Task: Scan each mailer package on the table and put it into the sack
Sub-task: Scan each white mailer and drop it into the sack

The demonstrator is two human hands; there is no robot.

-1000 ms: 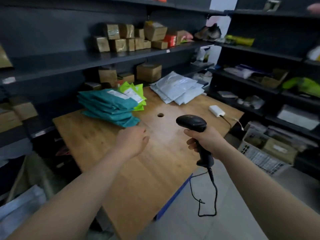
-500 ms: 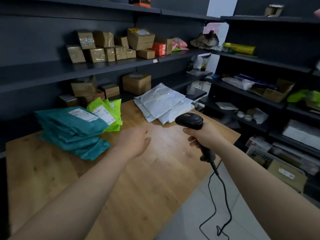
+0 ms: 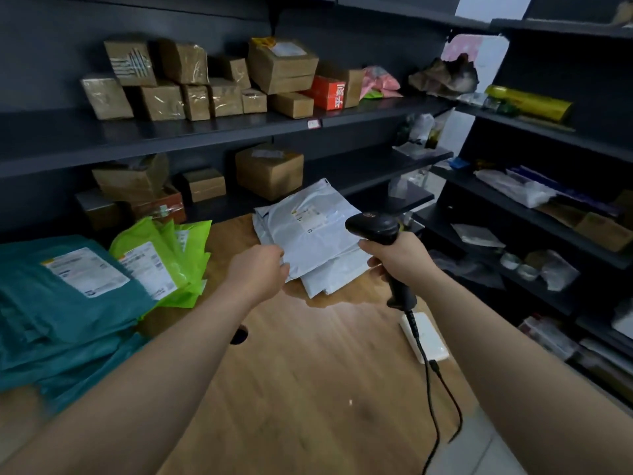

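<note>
A stack of white mailers (image 3: pixel 310 231) lies at the far side of the wooden table (image 3: pixel 308 365). My left hand (image 3: pixel 260 269) grips the near left corner of the top white mailer, which is lifted off the stack. My right hand (image 3: pixel 397 257) holds a black handheld scanner (image 3: pixel 375 226) by its grip, its head just right of that mailer's label. A pile of teal mailers (image 3: pixel 65 303) sits at the left, with green mailers (image 3: pixel 164 258) beside it. No sack is in view.
Dark shelves with cardboard boxes (image 3: pixel 274 169) stand behind the table, and more shelving (image 3: pixel 534 207) runs along the right. A white adapter (image 3: pixel 428 337) and the scanner cable (image 3: pixel 435 406) lie near the table's right edge. A small round hole (image 3: pixel 239 334) is in the tabletop.
My view has moved closer to the table. My left hand reached forward from mid-table and took hold of the top white mailer's corner. The scanner moved forward beside the white stack.
</note>
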